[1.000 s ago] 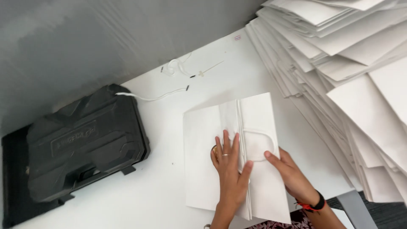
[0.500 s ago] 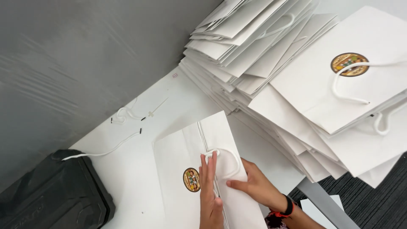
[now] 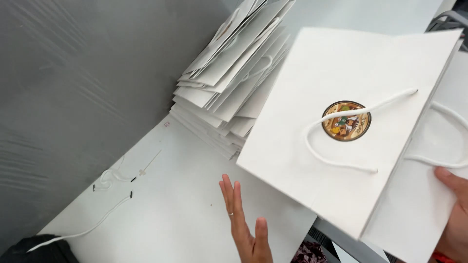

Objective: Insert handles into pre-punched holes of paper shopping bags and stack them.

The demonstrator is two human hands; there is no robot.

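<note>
The white paper bag [image 3: 341, 160] with its round sticker [image 3: 346, 121] and cord handle [image 3: 336, 141] hangs at the right, above the table edge, pinched at its near right side by my right hand [image 3: 451, 214]. My left hand [image 3: 243, 219] is flat, fingers spread, holding nothing, over the white table [image 3: 161, 214]. To land it neatly I'd keep it level toward the bag stack [image 3: 234, 83] at the far side. Loose cords [image 3: 112, 180] lie left.

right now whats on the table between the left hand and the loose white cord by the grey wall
In the head view, only bare white table lies between the left hand and the loose white cord; small black bits sit beside the cord.
</note>
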